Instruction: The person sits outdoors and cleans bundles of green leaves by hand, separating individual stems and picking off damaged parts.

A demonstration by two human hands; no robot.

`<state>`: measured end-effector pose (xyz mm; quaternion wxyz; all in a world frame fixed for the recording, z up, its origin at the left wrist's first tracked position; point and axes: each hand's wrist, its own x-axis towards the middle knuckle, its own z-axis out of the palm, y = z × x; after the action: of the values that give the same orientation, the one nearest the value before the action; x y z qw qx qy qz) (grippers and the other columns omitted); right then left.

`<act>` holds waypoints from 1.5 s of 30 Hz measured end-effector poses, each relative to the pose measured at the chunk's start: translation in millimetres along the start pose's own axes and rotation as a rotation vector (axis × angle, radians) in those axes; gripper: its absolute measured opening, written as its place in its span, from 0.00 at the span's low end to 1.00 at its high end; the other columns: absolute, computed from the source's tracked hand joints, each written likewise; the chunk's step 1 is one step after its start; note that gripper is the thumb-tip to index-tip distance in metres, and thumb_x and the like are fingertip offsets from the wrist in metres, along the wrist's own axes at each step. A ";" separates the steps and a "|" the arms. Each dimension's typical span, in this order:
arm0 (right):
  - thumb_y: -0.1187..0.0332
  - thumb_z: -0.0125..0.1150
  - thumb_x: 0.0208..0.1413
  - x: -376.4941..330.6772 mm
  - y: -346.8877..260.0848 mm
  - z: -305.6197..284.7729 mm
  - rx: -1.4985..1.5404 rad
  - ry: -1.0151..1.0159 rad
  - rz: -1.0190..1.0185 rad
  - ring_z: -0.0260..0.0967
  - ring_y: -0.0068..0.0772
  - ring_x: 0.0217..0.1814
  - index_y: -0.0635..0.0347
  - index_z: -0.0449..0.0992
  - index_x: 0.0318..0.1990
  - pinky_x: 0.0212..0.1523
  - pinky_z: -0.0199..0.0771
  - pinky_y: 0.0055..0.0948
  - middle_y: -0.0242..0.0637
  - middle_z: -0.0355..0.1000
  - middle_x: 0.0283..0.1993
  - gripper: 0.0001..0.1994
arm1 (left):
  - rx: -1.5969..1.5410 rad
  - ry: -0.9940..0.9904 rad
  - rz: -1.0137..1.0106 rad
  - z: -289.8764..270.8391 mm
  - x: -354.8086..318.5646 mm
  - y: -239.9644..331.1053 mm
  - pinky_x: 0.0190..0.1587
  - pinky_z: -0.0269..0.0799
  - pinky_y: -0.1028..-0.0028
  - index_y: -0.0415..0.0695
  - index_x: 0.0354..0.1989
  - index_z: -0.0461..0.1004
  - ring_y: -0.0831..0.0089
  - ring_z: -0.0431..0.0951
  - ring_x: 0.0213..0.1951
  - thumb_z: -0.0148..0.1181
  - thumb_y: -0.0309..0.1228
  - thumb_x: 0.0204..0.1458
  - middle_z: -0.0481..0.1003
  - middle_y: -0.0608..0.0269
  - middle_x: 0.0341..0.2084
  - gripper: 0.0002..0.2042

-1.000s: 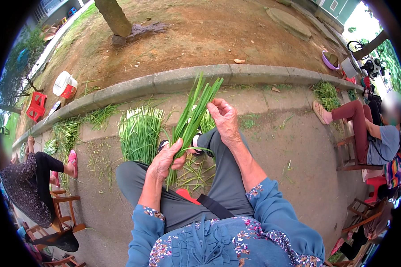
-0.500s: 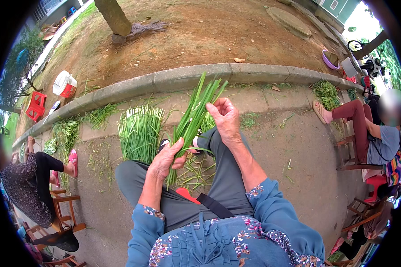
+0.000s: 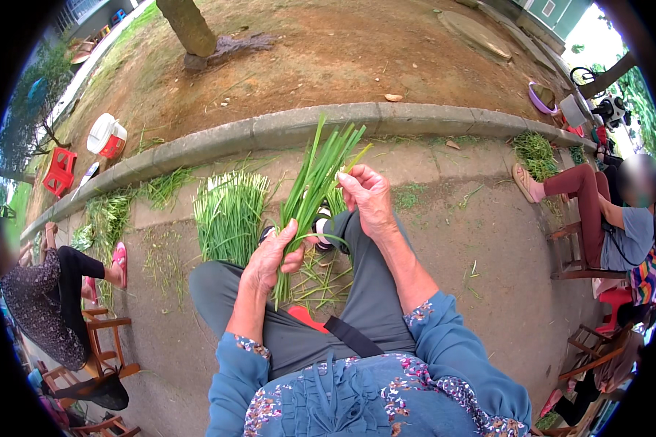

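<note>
My left hand (image 3: 272,261) is wrapped round the lower part of a loose bunch of garlic chives (image 3: 310,182), whose long green leaves fan upward above my lap. To the right of the bunch, my right hand (image 3: 372,198) has thumb and fingers pinched together on a thin yellowish-green chive leaf (image 3: 358,156) that leans out from the others. A large pile of garlic chives (image 3: 231,218), pale ends facing away from me, lies on the ground to the left. Scattered trimmings (image 3: 317,282) lie between my legs, and my feet are partly hidden behind the bunch.
A stone curb (image 3: 299,125) crosses ahead, with bare soil beyond. At left stand a white bucket (image 3: 105,135) and a red plastic stool (image 3: 59,172). Seated people are on the left (image 3: 44,306) and right (image 3: 627,226), with wooden chairs and a heap of greens (image 3: 533,154).
My right hand has shifted slightly and now draws a yellowish leaf out to the right of the bunch. The bunch in my left hand has spread a little at the top.
</note>
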<state>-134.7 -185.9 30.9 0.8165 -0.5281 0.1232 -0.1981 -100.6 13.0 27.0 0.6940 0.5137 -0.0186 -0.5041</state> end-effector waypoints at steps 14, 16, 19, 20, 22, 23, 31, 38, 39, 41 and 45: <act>0.74 0.59 0.48 -2.9 -8.7 4.1 -0.231 -0.179 -0.001 0.68 0.16 0.26 0.61 0.73 0.31 0.21 0.68 0.16 0.33 0.73 0.31 0.03 | -0.062 0.018 0.001 -4.3 1.7 0.2 0.11 0.44 0.83 0.36 0.34 0.70 0.85 0.50 0.07 0.42 0.52 0.55 0.55 0.73 0.06 0.26; 0.76 0.59 0.46 -4.2 -7.8 4.8 -0.361 -0.180 -0.056 0.68 0.15 0.26 0.61 0.74 0.30 0.22 0.70 0.15 0.31 0.73 0.29 0.03 | -0.067 0.030 0.004 -5.4 2.3 -0.4 0.11 0.44 0.83 0.36 0.34 0.70 0.85 0.50 0.07 0.42 0.52 0.55 0.55 0.73 0.06 0.26; 0.78 0.59 0.44 -8.5 -10.4 11.4 -0.521 -0.131 -0.196 0.71 0.19 0.26 0.62 0.76 0.29 0.24 0.72 0.19 0.30 0.73 0.29 0.03 | -0.061 0.013 -0.002 -4.7 1.4 1.5 0.10 0.44 0.83 0.36 0.34 0.70 0.85 0.50 0.07 0.41 0.51 0.55 0.55 0.73 0.06 0.26; 0.78 0.59 0.44 -9.4 -12.9 14.7 -0.584 -0.123 -0.263 0.71 0.22 0.27 0.62 0.75 0.29 0.25 0.72 0.21 0.31 0.73 0.29 0.04 | -0.064 0.013 -0.004 -5.2 1.5 1.4 0.10 0.44 0.83 0.35 0.34 0.70 0.85 0.50 0.07 0.41 0.51 0.55 0.55 0.74 0.06 0.26; 0.79 0.59 0.43 -8.2 -10.2 13.8 -0.735 -0.129 -0.487 0.72 0.25 0.27 0.62 0.75 0.30 0.25 0.72 0.22 0.34 0.73 0.30 0.05 | -0.070 0.010 -0.008 -5.6 1.7 1.4 0.10 0.44 0.83 0.35 0.34 0.70 0.85 0.50 0.07 0.41 0.51 0.55 0.55 0.74 0.06 0.26; 0.80 0.59 0.43 -5.3 -2.9 9.2 -0.822 -0.142 -0.645 0.71 0.26 0.26 0.61 0.74 0.31 0.25 0.72 0.22 0.35 0.73 0.30 0.06 | -0.070 0.008 -0.002 -5.4 1.8 1.4 0.10 0.44 0.83 0.35 0.34 0.70 0.85 0.50 0.07 0.41 0.51 0.55 0.55 0.74 0.06 0.26; 0.83 0.58 0.39 -12.1 9.4 19.7 -0.979 0.047 -0.681 0.71 0.35 0.28 0.61 0.71 0.32 0.26 0.71 0.27 0.38 0.70 0.28 0.10 | -0.049 0.033 0.017 -1.8 1.1 3.2 0.10 0.43 0.83 0.34 0.34 0.70 0.86 0.49 0.07 0.42 0.50 0.55 0.54 0.74 0.06 0.25; 0.82 0.55 0.41 -14.1 12.0 17.7 -1.150 0.074 -0.744 0.70 0.42 0.29 0.62 0.70 0.33 0.29 0.70 0.33 0.41 0.69 0.28 0.09 | -0.029 0.060 0.058 2.9 -1.6 7.6 0.11 0.42 0.84 0.35 0.34 0.70 0.86 0.48 0.08 0.44 0.49 0.55 0.53 0.75 0.06 0.24; 0.82 0.54 0.42 -12.7 14.4 17.5 -1.188 0.074 -0.751 0.69 0.43 0.29 0.62 0.70 0.32 0.30 0.70 0.34 0.41 0.69 0.28 0.09 | -0.009 0.080 0.068 5.4 -0.4 10.3 0.11 0.42 0.84 0.36 0.35 0.70 0.86 0.48 0.08 0.44 0.49 0.55 0.53 0.75 0.06 0.23; 0.81 0.52 0.42 -13.8 13.7 20.5 -1.228 0.079 -0.719 0.69 0.43 0.29 0.62 0.70 0.32 0.30 0.69 0.34 0.42 0.68 0.28 0.08 | 0.011 0.098 0.071 5.2 -1.0 8.4 0.11 0.41 0.84 0.36 0.35 0.70 0.87 0.48 0.08 0.44 0.48 0.55 0.53 0.76 0.07 0.23; 0.80 0.51 0.43 -3.3 15.7 7.2 -1.274 0.137 -0.728 0.69 0.42 0.29 0.62 0.71 0.32 0.29 0.69 0.34 0.44 0.69 0.27 0.08 | 0.019 0.083 0.086 0.0 -0.1 7.0 0.11 0.41 0.84 0.36 0.34 0.70 0.87 0.47 0.09 0.45 0.48 0.55 0.53 0.76 0.07 0.22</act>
<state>-131.6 -172.8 19.6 0.2242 -0.8939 0.0819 -0.3793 -95.9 12.8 32.1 0.7103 0.5396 -0.0166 -0.4517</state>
